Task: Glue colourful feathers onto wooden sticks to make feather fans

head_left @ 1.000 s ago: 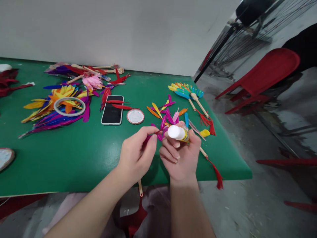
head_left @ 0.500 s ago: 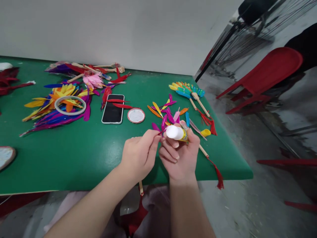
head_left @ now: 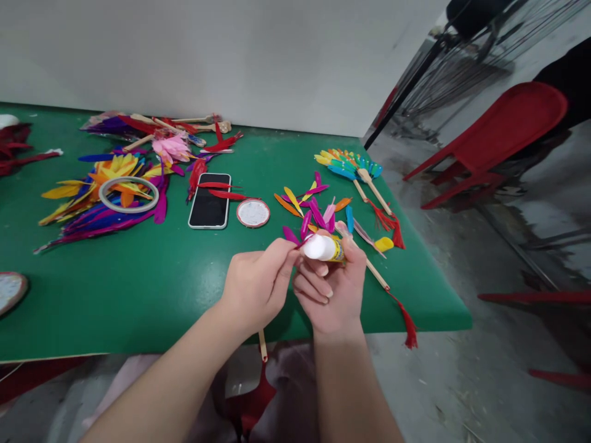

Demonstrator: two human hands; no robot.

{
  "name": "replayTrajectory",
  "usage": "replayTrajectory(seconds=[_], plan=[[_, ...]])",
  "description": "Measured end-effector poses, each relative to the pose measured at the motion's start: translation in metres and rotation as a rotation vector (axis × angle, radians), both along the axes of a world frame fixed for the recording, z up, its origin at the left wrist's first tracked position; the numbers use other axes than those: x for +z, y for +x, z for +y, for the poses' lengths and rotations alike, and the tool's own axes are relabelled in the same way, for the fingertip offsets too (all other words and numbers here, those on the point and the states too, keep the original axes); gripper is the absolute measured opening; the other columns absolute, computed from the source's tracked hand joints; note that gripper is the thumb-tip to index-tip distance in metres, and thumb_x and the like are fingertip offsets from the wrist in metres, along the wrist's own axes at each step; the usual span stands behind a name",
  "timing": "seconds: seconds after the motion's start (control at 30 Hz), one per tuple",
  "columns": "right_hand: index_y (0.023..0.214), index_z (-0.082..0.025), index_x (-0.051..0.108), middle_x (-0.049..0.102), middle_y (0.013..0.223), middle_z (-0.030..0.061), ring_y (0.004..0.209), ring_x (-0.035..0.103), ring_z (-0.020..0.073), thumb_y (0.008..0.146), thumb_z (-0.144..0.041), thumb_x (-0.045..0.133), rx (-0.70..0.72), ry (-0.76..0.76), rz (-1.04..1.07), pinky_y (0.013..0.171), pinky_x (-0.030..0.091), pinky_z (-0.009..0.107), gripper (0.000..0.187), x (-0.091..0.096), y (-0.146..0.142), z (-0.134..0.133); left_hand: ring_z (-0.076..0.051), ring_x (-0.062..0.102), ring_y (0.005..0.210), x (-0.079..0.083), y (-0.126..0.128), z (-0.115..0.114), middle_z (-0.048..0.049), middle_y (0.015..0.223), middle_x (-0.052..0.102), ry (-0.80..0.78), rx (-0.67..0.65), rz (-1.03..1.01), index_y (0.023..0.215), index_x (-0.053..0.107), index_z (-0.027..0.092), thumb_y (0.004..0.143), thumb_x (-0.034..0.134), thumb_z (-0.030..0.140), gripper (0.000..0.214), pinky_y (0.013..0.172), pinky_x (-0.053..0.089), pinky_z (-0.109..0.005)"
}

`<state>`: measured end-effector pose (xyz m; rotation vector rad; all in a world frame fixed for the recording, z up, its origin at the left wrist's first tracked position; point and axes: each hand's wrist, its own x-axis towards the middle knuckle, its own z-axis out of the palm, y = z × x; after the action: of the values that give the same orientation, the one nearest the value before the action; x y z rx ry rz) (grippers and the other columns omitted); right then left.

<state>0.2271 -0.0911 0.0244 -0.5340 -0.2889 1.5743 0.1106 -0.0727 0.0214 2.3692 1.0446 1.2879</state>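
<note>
My right hand (head_left: 333, 284) is wrapped round a white glue stick (head_left: 322, 248) with a yellow label, its white end pointing left. My left hand (head_left: 258, 284) pinches the base of a magenta feather (head_left: 290, 235) right against the glue stick's tip. Both hands hover over the near right part of the green table (head_left: 152, 289). Just beyond them lie loose feathers (head_left: 310, 209) in magenta, orange, yellow and blue, and a yellow cap (head_left: 383, 245).
A phone (head_left: 209, 208) lies face up beside a round white lid (head_left: 253, 213). A tape ring (head_left: 128, 195) rests on a heap of coloured feathers at left. A feather fan with stick and red tassel (head_left: 353, 169) lies at the right edge. Red chairs (head_left: 498, 132) stand beyond.
My left hand has moved right with the feather until it meets the glue stick's tip. The right hand has shifted slightly up and left with the stick.
</note>
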Motion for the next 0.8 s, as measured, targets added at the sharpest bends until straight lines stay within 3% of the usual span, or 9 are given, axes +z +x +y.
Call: replayTrajectory(seconds=[0.5, 0.67, 0.8], plan=[[0.074, -0.018, 0.07, 0.051, 0.042, -0.0052, 0.027, 0.026, -0.0005, 0.069, -0.033, 0.059, 0.023, 0.024, 0.036, 0.024, 0.021, 0.007, 0.019, -0.001, 0.0001, -0.0004, -0.006, 0.045, 0.037, -0.0012, -0.0014, 0.003, 0.0063, 0.046, 0.048, -0.002, -0.022, 0.028, 0.075, 0.049, 0.017, 0.09, 0.033, 0.019, 0.021, 0.04, 0.032, -0.016], [0.07, -0.019, 0.069, 0.05, 0.041, -0.0057, 0.026, 0.025, -0.0005, 0.071, -0.035, 0.058, 0.028, 0.019, 0.022, 0.024, 0.02, 0.007, 0.019, -0.0005, 0.0014, -0.0001, -0.007, 0.046, 0.037, -0.0012, -0.0015, 0.0023, 0.006, 0.045, 0.049, 0.067, -0.053, 0.069, 0.076, 0.049, 0.017, 0.09, 0.033, 0.02, 0.021, 0.04, 0.032, -0.017], [0.072, -0.019, 0.069, 0.051, 0.042, -0.0058, 0.027, 0.024, -0.0005, 0.069, -0.035, 0.06, 0.029, 0.024, 0.018, 0.024, 0.019, 0.007, 0.019, -0.001, 0.0014, 0.0, -0.007, 0.047, 0.037, -0.0022, -0.0021, 0.0033, 0.0052, 0.046, 0.05, 0.075, -0.015, 0.071, 0.076, 0.05, 0.016, 0.09, 0.032, 0.02, 0.023, 0.04, 0.032, -0.017]])
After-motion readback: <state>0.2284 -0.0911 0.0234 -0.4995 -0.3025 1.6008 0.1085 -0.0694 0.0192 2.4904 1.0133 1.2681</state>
